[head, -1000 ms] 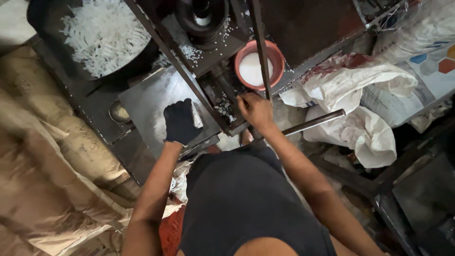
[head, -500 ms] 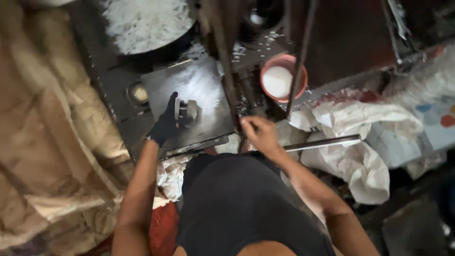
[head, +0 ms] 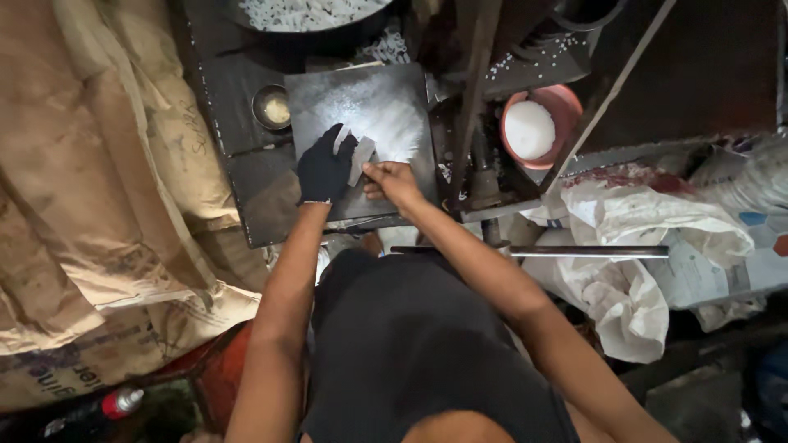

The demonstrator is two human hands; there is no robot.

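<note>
Hands: while your black-gloved left hand (head: 322,170) pinches the small grey metal piece (head: 359,158), your bare right hand (head: 392,181) closes on its lower end;
Place: near the front edge of the dusty dark metal plate (head: 394,98)

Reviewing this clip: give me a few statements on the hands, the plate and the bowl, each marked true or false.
1. The left hand wears a dark glove. True.
2. The right hand is gloved too. False: it is bare.
3. Both hands meet over a small grey metal piece on the dark metal plate. True.
4. The pink bowl is empty. False: it holds something white.
5. The bowl sits left of the plate. False: it sits to its right.
</note>
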